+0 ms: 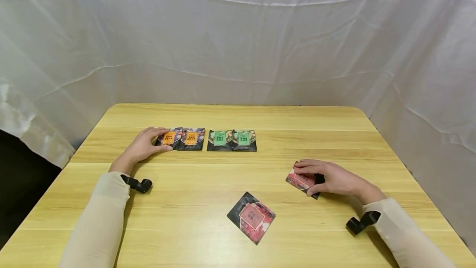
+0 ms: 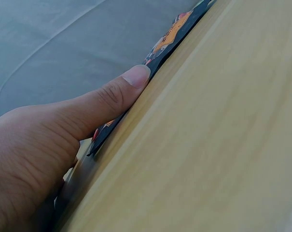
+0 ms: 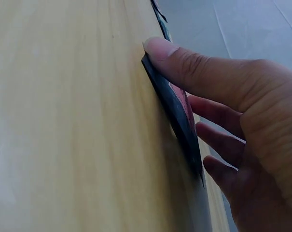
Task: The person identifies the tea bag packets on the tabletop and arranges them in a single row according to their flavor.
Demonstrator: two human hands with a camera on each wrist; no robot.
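My left hand (image 1: 143,146) holds the left one of two black sachets with orange labels (image 1: 169,137), thumb at its near edge and fingers at its far edge. In the left wrist view the thumb (image 2: 112,96) lies along that sachet's edge; the other fingers are mostly hidden. The second orange-label sachet (image 1: 191,139) lies right beside it. Over on the right, my right hand (image 1: 336,179) grips a black sachet with a red label (image 1: 303,179) between thumb and fingers. That sachet's dark edge (image 3: 172,108) looks tilted against the table in the right wrist view.
Two sachets with green labels (image 1: 220,140) lie side by side, just right of the orange pair. Another red-label sachet (image 1: 252,217) lies askew at the front middle of the wooden table (image 1: 178,202). Pale curtains (image 1: 238,40) hang behind and at the sides.
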